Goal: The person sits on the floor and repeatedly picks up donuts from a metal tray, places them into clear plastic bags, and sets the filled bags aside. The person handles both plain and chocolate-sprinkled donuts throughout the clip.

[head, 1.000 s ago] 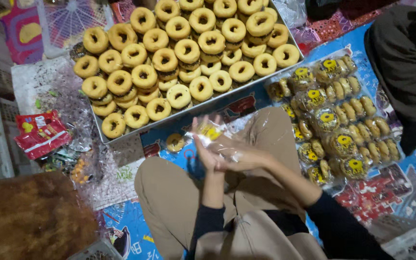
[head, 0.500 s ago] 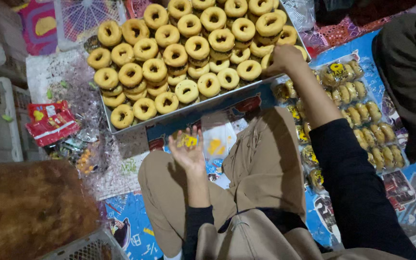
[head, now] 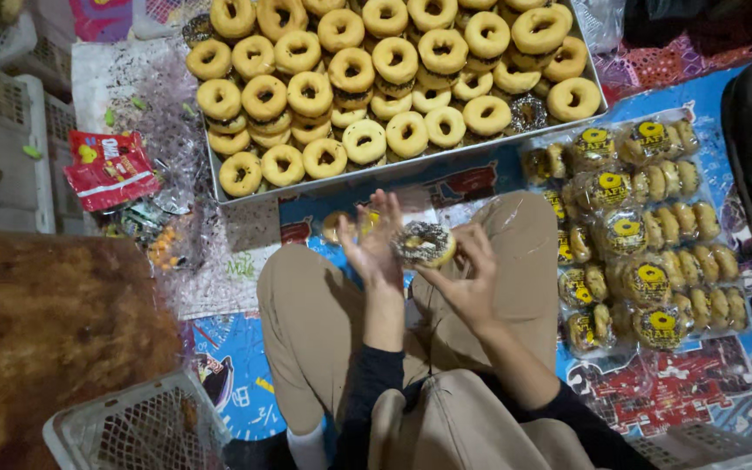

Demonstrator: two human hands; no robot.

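Chocolate-sprinkled donut (head: 424, 245) sits in my right hand (head: 467, 280), fingers pinched round it, above my lap. Left hand (head: 376, 246) is up just beside it, fingers spread wide w/ a clear plastic bag (head: 367, 219) against the palm. Metal tray (head: 411, 164) of plain donuts (head: 364, 139) ahead; bagged donut packs (head: 646, 235) lie on the mat to my right.
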